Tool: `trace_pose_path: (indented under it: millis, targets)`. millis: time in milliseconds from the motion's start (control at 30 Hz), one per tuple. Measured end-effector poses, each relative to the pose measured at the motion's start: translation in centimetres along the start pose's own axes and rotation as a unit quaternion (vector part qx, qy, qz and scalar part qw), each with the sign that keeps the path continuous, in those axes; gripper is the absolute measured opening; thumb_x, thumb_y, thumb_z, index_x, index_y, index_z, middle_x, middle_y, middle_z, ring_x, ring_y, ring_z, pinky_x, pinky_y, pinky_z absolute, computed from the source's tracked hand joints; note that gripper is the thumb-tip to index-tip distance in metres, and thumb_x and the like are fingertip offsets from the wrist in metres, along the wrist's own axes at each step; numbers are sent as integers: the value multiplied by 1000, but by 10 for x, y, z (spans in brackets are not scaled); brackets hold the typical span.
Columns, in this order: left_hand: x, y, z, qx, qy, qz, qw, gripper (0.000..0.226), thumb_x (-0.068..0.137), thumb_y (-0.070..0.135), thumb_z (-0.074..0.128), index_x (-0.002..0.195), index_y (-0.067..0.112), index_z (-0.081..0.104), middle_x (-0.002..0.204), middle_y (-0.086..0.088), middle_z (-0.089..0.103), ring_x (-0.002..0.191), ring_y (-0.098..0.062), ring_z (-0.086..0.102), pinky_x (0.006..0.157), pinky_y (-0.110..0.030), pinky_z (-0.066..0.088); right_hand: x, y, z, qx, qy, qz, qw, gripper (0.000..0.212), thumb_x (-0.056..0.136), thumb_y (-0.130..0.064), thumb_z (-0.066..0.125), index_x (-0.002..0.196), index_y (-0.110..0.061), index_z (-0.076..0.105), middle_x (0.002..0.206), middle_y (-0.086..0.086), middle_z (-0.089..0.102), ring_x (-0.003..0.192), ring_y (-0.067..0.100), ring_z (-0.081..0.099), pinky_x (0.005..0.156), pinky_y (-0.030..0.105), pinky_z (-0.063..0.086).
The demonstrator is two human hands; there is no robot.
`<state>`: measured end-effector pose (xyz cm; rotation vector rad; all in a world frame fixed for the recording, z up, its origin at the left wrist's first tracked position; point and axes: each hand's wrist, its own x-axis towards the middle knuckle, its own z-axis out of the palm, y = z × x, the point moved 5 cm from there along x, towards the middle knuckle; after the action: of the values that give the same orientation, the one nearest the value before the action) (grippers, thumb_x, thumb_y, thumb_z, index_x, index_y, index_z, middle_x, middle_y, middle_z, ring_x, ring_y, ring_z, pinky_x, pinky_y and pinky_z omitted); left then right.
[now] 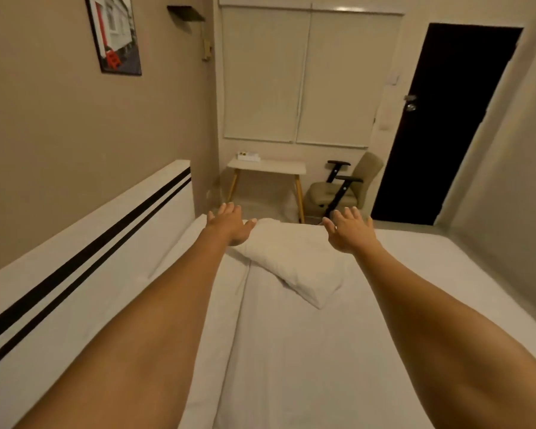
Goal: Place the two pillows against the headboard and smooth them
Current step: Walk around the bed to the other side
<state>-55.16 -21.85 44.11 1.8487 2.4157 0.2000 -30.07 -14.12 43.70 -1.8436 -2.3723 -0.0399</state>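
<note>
— Reaching with both arms toward one white pillow, lying flat and slanted on the bed, far end, a little apart from the headboard. Second pillow not in view.

— And the grip?

— Left hand spread, fingers open, over the near-left corner of the pillow; cannot tell if touching. Right hand spread too, just above the right edge, holding nothing.

— How to expect the handling?

— Probably light and very soft, sagging when lifted by one corner only. Cotton cover, wrinkled, not slippery, nothing fragile.

— So where to take hold?

— Best at the two short ends, one hand on each, pinching cover and filling together. Then turning toward the headboard, leaning against the striped panel, pressing flat with open palms to remove creases.
</note>
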Motion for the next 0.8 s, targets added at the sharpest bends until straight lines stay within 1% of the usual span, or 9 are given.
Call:
trace_pose_path:
  millis: [133, 233, 367, 433, 567, 800]
  targets:
    - [-3, 99, 18, 13, -27, 77, 997, 73, 98, 54, 23, 155, 10, 9, 164, -7, 1, 151, -24, -2, 120, -50, 1, -44, 97, -18, -16, 15, 75, 997, 61, 103, -46, 17, 154, -13, 18, 163, 11, 13, 151, 28, 3, 120, 52, 7]
    - [-12, 182, 29, 14, -30, 144, 989, 72, 99, 53, 23, 155, 10, 9, 164, -8, 1, 151, -24, -3, 120, -51, 1, -78, 171, -29, -21, 17, 129, 991, 61, 103, -46, 15, 154, -12, 16, 163, 11, 10, 151, 27, 2, 120, 52, 6]
    - [-34, 299, 44, 16, -36, 223, 974, 70, 100, 51, 24, 155, 11, 10, 164, -7, 0, 151, -24, -3, 120, -51, 3, -124, 272, -37, -33, 12, 201, 979, 63, 102, -48, 12, 154, -13, 18, 163, 11, 11, 151, 26, 2, 120, 52, 7]
    - [-49, 358, 53, 18, -34, 253, 967, 69, 100, 51, 24, 155, 12, 10, 164, -7, 0, 151, -25, -3, 120, -51, 3, -147, 322, -40, -35, 14, 231, 972, 64, 101, -49, 12, 153, -12, 20, 163, 11, 12, 151, 26, 4, 119, 52, 9]
    - [-83, 471, 76, 31, -31, 311, 949, 68, 100, 51, 24, 155, 13, 11, 164, -8, 2, 151, -25, 0, 120, -52, 4, -192, 420, -41, -26, 0, 279, 960, 66, 101, -51, 13, 154, -12, 17, 163, 11, 10, 151, 27, 3, 119, 51, 8]
    - [-141, 654, 118, 30, -42, 379, 924, 70, 100, 52, 24, 155, 10, 10, 164, -9, 3, 151, -26, 1, 121, -51, 5, -281, 585, -55, -22, -2, 368, 929, 67, 100, -52, 15, 154, -12, 19, 163, 10, 11, 151, 25, 4, 119, 50, 9]
